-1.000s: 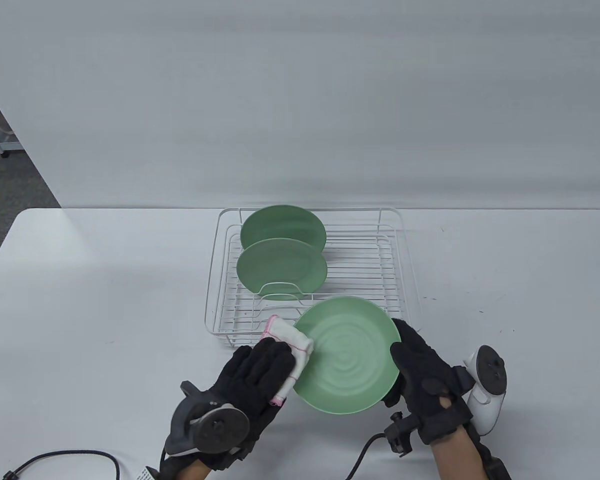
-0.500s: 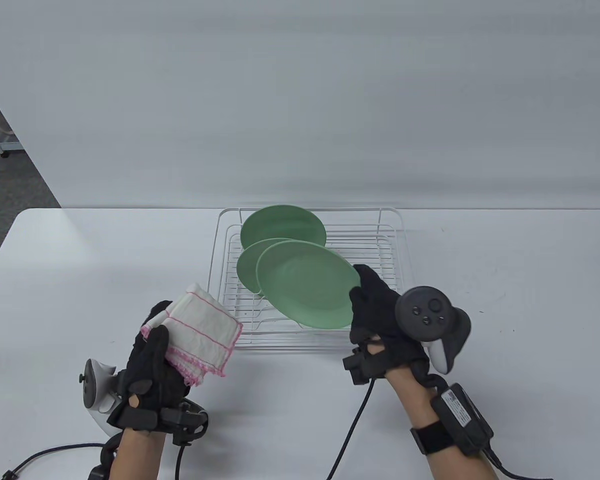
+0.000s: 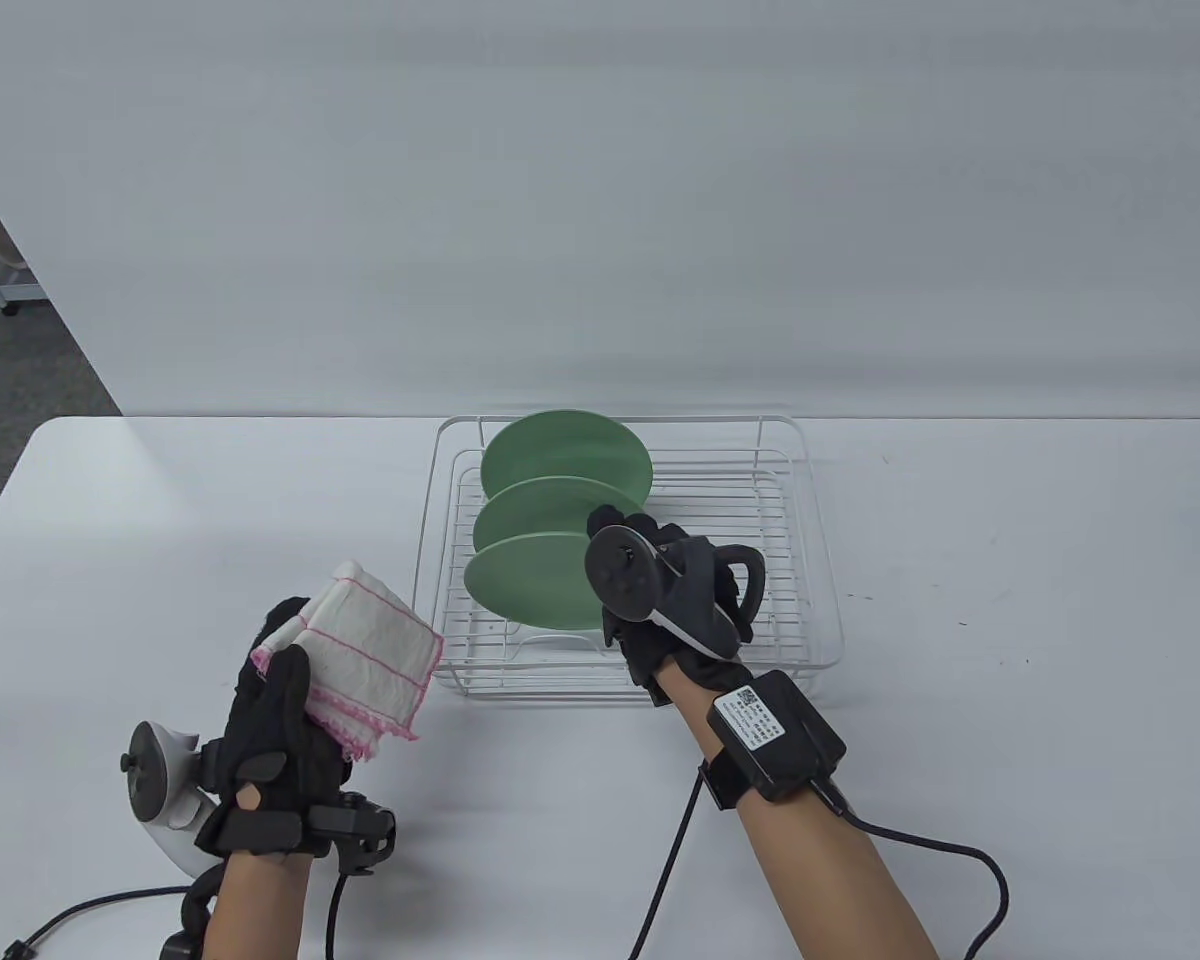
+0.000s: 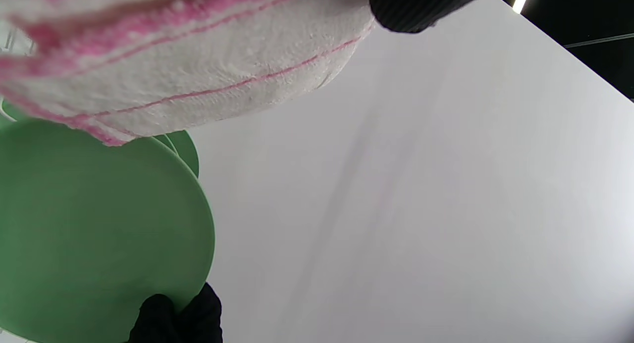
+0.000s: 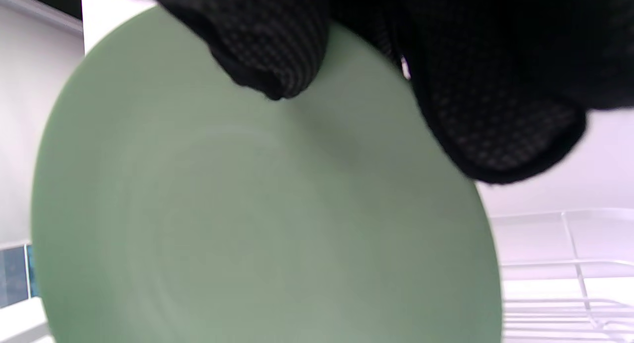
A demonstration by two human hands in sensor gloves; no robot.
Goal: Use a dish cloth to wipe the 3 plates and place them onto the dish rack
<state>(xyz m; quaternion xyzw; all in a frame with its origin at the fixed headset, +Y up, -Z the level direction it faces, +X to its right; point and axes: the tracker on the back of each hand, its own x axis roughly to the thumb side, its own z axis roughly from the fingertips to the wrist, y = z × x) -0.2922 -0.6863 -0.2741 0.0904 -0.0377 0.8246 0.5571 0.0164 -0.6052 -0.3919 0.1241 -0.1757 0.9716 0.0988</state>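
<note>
Right hand [image 3: 660,590] grips third plate [image 3: 530,585] by its rim over the rack [image 3: 820,600], left hand [image 3: 280,720] clutches cloth [image 3: 370,650]; best lower plate edge-first into the slot before the other two plates [image 3: 560,480], then release.

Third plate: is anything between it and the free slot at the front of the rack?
Nothing visible. The right hand holds the third plate over the front of the rack, just ahead of the two racked plates. The cloth is off to the left in the left hand, outside the rack.
</note>
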